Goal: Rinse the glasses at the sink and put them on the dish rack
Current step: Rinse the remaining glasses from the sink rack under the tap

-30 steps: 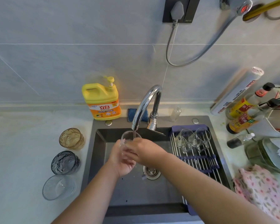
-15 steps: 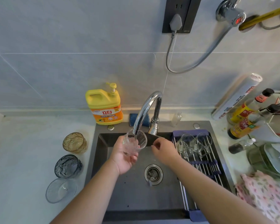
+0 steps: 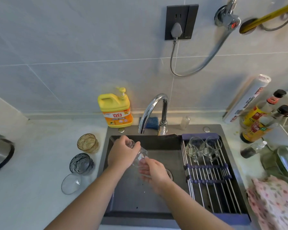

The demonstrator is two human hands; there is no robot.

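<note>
A: Grey tiled wall, dark sink (image 3: 194,129) set in a pale counter. Status?
B: Left hand (image 3: 123,153) grips the clear glass (image 3: 140,156), tipped mouth-down over the basin, below the faucet (image 3: 151,110). Right hand (image 3: 154,171) lies beneath it, fingers loose and fairly straight. Whether it touches the rim is unclear.
A: Advice for this step?
B: Probably draining. Let it empty fully and grip firmly, since wet glass slips. Then carry it mouth-down to the dish rack (image 3: 206,188), beside the two glasses (image 3: 194,146) already there.
A: Change from half a second back?
B: Glass was upright under the spout and the right hand was at the tap lever. Both are lower now.
</note>
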